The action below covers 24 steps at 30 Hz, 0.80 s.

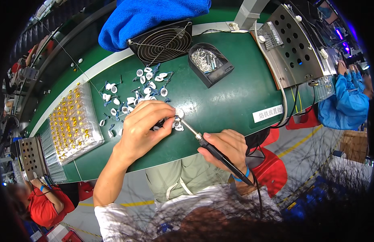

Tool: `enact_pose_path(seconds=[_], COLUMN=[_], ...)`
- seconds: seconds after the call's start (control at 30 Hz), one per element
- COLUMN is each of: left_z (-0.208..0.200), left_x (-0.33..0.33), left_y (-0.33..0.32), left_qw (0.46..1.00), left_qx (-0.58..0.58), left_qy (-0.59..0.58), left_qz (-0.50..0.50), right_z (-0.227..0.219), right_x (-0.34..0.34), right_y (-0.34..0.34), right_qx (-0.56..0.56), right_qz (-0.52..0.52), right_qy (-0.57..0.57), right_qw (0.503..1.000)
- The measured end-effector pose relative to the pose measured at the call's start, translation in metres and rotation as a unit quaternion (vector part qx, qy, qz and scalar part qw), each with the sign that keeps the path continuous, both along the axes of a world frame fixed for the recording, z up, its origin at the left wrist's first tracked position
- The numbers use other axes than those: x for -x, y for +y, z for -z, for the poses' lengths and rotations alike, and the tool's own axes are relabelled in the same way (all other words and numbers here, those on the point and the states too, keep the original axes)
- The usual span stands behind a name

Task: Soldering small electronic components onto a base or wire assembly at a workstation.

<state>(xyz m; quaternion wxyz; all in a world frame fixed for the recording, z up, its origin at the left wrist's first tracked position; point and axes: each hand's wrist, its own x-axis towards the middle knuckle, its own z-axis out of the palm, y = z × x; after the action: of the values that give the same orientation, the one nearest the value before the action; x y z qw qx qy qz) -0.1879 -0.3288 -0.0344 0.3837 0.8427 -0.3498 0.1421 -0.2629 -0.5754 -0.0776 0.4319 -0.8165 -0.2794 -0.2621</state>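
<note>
My right hand point(227, 149) is closed around the black handle of a soldering iron point(219, 155). The iron's metal tip points up and left, right at the fingertips of my left hand point(144, 125). Those fingers are pinched together over the bench; a small dark and white piece shows at their tips, too covered to name. White earbud-like parts point(179, 124) lie just under and beside the tip. More white parts with short blue wires point(148, 90) are scattered beyond my left hand.
A clear tray of small yellow parts point(74, 121) lies at the left. Behind stand a black fan point(164, 44), a blue cloth point(150, 20) and a black bin of silvery bits point(209, 64). A perforated metal box point(293, 46) is at the right. Other people sit on both sides.
</note>
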Motion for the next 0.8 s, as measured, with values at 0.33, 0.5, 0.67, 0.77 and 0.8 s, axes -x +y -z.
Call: enact_pose_path(seconds=[0.33,0.5,0.67,0.77,0.8], left_z=[0.001,0.000,-0.002,0.000,0.000], left_x=[0.000,-0.002,-0.005,0.002,0.002], left_y=[0.001,0.001,-0.003,0.003,0.004], left_qw=[1.000,1.000,0.999,0.999,0.999], left_qx=[-0.001,0.000,0.008,0.010,0.009], left_qy=[-0.004,-0.010,-0.025,-0.037,-0.035], left_qz=[0.001,0.002,0.024,0.012,0.014], right_z=[0.000,-0.001,-0.005,-0.012,-0.016], right_x=[0.000,-0.003,0.003,-0.002,-0.006], right_y=[-0.002,0.000,-0.004,-0.001,-0.001], right_qx=[-0.021,-0.014,-0.019,-0.029,-0.006], right_qz=[0.002,-0.006,0.014,0.056,0.085], right_qy=[-0.004,0.001,-0.021,0.012,0.024], right_qw=[1.000,1.000,0.999,0.998,0.996])
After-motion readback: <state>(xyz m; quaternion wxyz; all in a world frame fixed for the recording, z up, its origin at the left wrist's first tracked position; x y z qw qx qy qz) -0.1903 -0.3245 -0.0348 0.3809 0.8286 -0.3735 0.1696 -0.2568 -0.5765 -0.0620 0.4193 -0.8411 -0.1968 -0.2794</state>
